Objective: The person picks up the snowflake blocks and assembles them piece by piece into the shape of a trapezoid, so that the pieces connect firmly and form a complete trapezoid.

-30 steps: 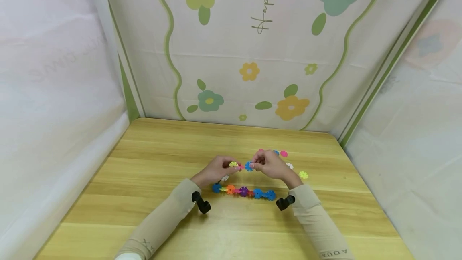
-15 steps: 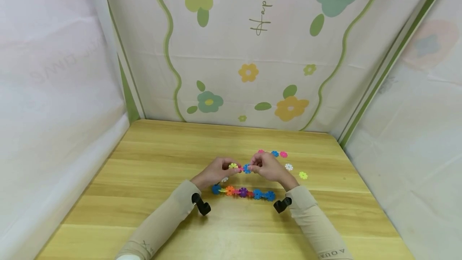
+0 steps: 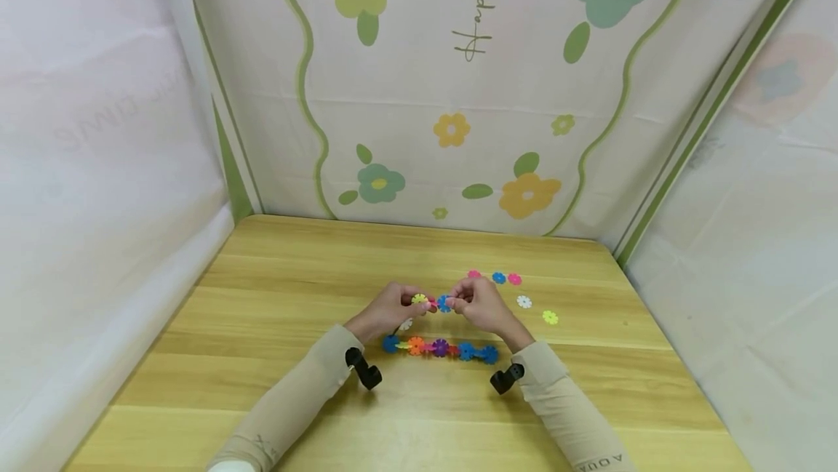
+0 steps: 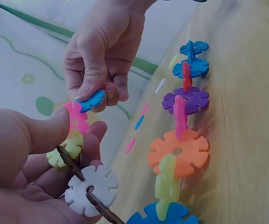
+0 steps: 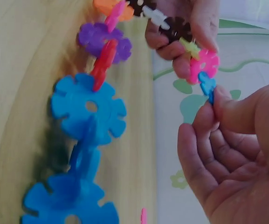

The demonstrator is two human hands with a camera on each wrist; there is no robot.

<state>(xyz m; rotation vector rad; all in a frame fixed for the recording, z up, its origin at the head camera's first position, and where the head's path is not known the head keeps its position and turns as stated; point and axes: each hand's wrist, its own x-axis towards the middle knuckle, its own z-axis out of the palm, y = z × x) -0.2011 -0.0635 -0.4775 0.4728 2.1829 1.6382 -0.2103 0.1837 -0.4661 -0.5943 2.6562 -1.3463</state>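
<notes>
My left hand (image 3: pixel 390 307) pinches a pink snowflake disc (image 4: pixel 78 119) between thumb and fingers. From this disc a linked chain runs back past a yellow disc (image 4: pixel 73 142), dark brown discs (image 5: pixel 175 31) and a white disc (image 4: pixel 101 182). My right hand (image 3: pixel 483 305) pinches a blue snowflake disc (image 3: pixel 444 303) by its edge. The blue disc's far edge meets the pink disc's rim, set crosswise to it. Nearer the body, the rest of the chain lies on the table, with orange (image 4: pixel 190 156), purple (image 4: pixel 197 100) and larger blue (image 5: pixel 69 107) discs.
Loose discs lie on the wooden table (image 3: pixel 294 261) behind and right of the right hand: pink (image 3: pixel 515 279), blue (image 3: pixel 499 278), white (image 3: pixel 524 302) and yellow (image 3: pixel 550 318). A printed cloth wall (image 3: pixel 393 94) stands behind the table, with cloth at both sides.
My right hand has shifted slightly left with the blue disc, closer to the left hand. The loose blue disc at the back shows more fully. The left hand has barely moved.
</notes>
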